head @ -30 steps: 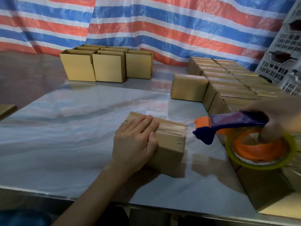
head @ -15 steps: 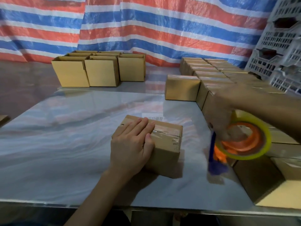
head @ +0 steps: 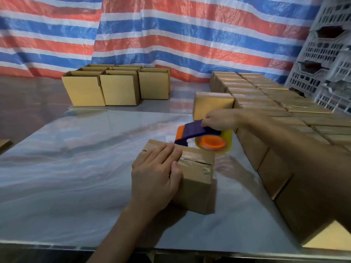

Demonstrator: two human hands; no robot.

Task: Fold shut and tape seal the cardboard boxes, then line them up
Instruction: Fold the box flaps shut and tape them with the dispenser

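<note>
Dispenser (head: 199, 132) is now arriving at the far edge of the box (head: 195, 179), up from beside it. I am noting left hand (head: 157, 179), fingers flat, pressing the box mid-table; right hand (head: 220, 119) is gripping the dispenser. Risk: box sliding, tape wandering off seam.

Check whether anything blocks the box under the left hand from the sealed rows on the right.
Only the blue-and-orange tape dispenser, gripped by the right hand, hangs over the far right corner of the brown cardboard box. The grey tabletop strip before the sealed cardboard box rows shows nothing else.
</note>
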